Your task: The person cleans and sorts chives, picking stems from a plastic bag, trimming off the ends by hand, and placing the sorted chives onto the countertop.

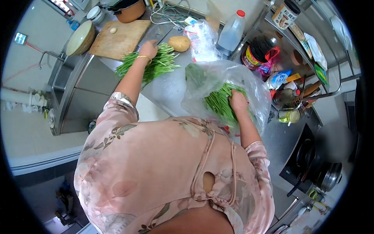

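My left hand (148,50) rests at the upper edge of a loose bunch of green chives (163,60) on the counter. Its fingers look curled, and what lies in them is hidden. Inside a clear plastic bag (255,84), my right hand (238,102) is closed around part of a second bunch of chives (219,103). The mouth of the bag lies spread around that wrist. A potato (179,43) sits just right of the left bunch.
A wooden cutting board (120,37) holds a small pale round item (113,30). Beside it stand a bowl (80,38) and an orange-brown pot (130,11). A white plastic package (201,41), a jug (232,33) and a metal rack (269,17) line the back and right.
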`<state>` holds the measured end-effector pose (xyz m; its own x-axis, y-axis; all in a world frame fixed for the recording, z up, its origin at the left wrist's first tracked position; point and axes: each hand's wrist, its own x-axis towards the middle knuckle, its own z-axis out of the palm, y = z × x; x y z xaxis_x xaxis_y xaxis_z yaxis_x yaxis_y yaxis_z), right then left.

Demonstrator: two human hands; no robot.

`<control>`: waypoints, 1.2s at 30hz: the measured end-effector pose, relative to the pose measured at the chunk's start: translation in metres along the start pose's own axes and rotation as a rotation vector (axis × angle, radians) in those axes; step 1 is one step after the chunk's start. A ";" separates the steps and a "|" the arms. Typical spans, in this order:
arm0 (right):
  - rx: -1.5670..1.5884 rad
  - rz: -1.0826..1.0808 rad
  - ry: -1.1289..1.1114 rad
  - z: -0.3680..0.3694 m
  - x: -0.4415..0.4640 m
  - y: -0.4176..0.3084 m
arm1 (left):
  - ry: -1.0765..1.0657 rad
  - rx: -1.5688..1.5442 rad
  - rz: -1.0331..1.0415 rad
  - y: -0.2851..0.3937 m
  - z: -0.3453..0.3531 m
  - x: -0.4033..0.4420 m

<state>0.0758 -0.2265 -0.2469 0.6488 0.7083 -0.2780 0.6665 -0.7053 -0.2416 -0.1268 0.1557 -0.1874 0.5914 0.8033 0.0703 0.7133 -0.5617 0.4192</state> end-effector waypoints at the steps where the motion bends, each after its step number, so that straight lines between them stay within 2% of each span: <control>1: -0.005 -0.016 0.003 0.002 0.000 0.001 | 0.036 -0.039 0.048 0.006 -0.001 -0.001; 5: 0.046 -0.080 0.103 -0.006 -0.008 0.003 | -0.014 -0.331 0.145 0.053 -0.012 -0.010; 8: 0.308 0.050 0.067 -0.037 -0.028 -0.007 | -0.181 -0.574 0.269 0.108 -0.024 -0.038; 9: 0.297 0.056 0.027 -0.050 -0.036 -0.008 | -0.281 -0.615 0.348 0.122 -0.024 -0.049; 14: 0.715 -0.047 0.008 -0.106 -0.091 -0.005 | -0.722 -0.676 0.724 0.198 -0.033 -0.109; 17: 0.916 -0.063 0.055 -0.138 -0.114 -0.004 | -0.601 -0.594 0.988 0.235 -0.033 -0.137; 22: 1.088 -0.111 0.225 -0.189 -0.133 -0.010 | -0.488 -0.589 1.047 0.275 -0.033 -0.153; 24: 1.128 -0.066 0.243 -0.205 -0.133 -0.011 | -0.433 -0.572 1.074 0.285 -0.036 -0.152; 26: 1.156 -0.064 0.321 -0.216 -0.130 -0.017 | -0.486 -0.725 0.834 0.294 -0.040 -0.150; 27: 1.261 -0.193 0.377 -0.217 -0.128 -0.018 | -0.507 -0.798 0.710 0.296 -0.043 -0.148; 31: 1.454 -0.276 0.446 -0.225 -0.121 -0.021 | -0.823 -1.071 0.251 0.301 -0.062 -0.125; 34: 1.323 -0.208 0.379 -0.222 -0.109 -0.015 | -0.925 -1.277 0.115 0.299 -0.067 -0.114; 36: 1.332 -0.223 0.368 -0.221 -0.105 -0.023 | -0.911 -1.309 0.086 0.299 -0.070 -0.111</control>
<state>0.0732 -0.2785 -0.0062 0.7728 0.6283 0.0894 0.0563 0.0724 -0.9958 -0.0053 -0.0874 -0.0060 0.9702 0.1293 -0.2052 0.1514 0.3377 0.9290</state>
